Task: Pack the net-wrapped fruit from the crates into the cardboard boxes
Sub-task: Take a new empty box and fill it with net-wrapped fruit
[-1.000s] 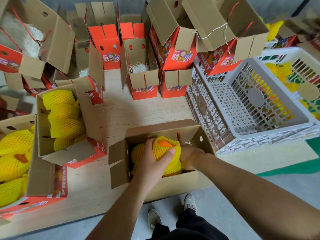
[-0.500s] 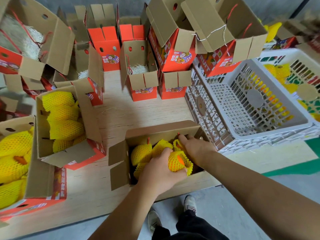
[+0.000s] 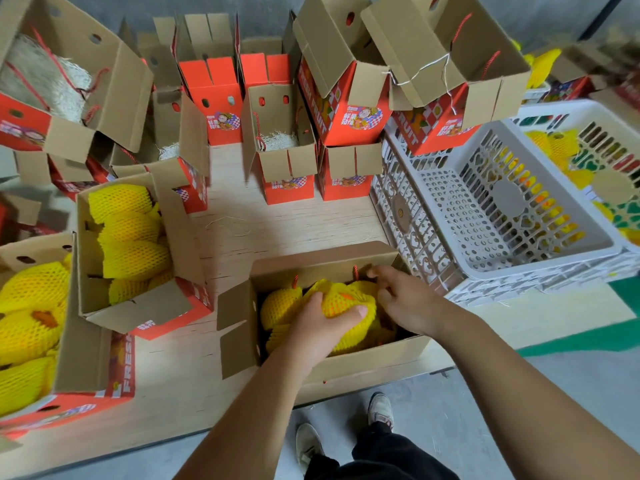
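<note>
Left hand (image 3: 325, 327) grasping a yellow net-wrapped fruit (image 3: 349, 303) inside the near open brown cardboard box (image 3: 242, 341), right hand (image 3: 405, 299) beside it, fingers loosely curled at the fruit's right side

Bare forearms, black trousers (image 3: 381, 455), pale worn sneakers (image 3: 380, 408).

A: Which items are cut off by the frame edge?
B: The filled box (image 3: 41, 341) at near left and the tilted box (image 3: 62, 84) at far left are both cropped. The far-right crate (image 3: 588, 140) runs off the right edge.

A: What is hidden in the near box (image 3: 311, 362)?
B: The left hand (image 3: 318, 327) covers part of the netted fruit (image 3: 346, 299). The right hand (image 3: 408, 299) hides the right interior; its fingertip contact cannot be determined.

A: Any blur?
B: The far-right corner, around the yellow object (image 3: 540, 67), is smeared.
</note>
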Available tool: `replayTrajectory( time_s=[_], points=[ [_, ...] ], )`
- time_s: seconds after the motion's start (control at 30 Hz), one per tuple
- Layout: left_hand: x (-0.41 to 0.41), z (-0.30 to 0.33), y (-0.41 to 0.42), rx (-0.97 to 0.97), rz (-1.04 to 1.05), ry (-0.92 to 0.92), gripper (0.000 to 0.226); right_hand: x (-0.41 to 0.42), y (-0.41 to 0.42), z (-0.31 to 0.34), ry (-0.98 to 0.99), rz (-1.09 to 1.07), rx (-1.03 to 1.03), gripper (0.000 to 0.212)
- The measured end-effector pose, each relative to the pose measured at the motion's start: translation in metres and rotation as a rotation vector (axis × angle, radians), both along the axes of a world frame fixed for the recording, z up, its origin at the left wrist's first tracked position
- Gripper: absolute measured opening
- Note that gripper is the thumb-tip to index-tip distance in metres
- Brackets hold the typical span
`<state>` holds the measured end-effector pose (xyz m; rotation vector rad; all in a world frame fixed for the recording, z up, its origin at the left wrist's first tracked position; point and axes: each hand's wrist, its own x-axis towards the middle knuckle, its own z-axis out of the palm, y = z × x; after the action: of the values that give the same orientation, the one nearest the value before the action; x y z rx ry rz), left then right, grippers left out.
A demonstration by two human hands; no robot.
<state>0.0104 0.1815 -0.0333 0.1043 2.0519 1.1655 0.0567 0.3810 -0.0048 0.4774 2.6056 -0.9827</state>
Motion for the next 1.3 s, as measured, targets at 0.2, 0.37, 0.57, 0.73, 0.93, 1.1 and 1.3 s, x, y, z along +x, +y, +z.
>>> replayTrajectory(
  time_s=[0.2,0.37,0.57,0.73,0.93,1.1,1.3],
  points=[
    [-0.011,0.018,0.021,0.146,0.092,-0.495,0.057,0.015,-0.024,-0.007,-0.058,-0.087,-0.528,0.059],
    [-0.033,0.020,-0.004,0.141,-0.070,-0.234,0.050,0.014,-0.019,-0.016,-0.050,-0.072,-0.495,0.047],
    [-0.043,0.013,-0.005,-0.579,-0.522,0.603,0.027,0.010,-0.014,-0.023,-0.065,-0.058,-0.048,0.062],
    [-0.045,0.007,0.007,-0.267,-0.598,0.601,0.037,0.008,-0.023,-0.025,-0.087,-0.133,0.069,0.065],
    [-0.031,-0.005,0.009,-0.448,-0.554,0.816,0.025,0.011,-0.025,-0.022,-0.058,-0.121,0.105,0.071],
    [-0.033,-0.003,0.007,-0.745,-0.561,0.836,0.063,0.011,-0.025,-0.023,-0.058,-0.105,0.118,0.074],
    [-0.034,0.000,0.001,-0.692,-0.560,0.772,0.054,0.012,-0.025,-0.024,-0.048,-0.109,0.125,0.070]
  ],
)
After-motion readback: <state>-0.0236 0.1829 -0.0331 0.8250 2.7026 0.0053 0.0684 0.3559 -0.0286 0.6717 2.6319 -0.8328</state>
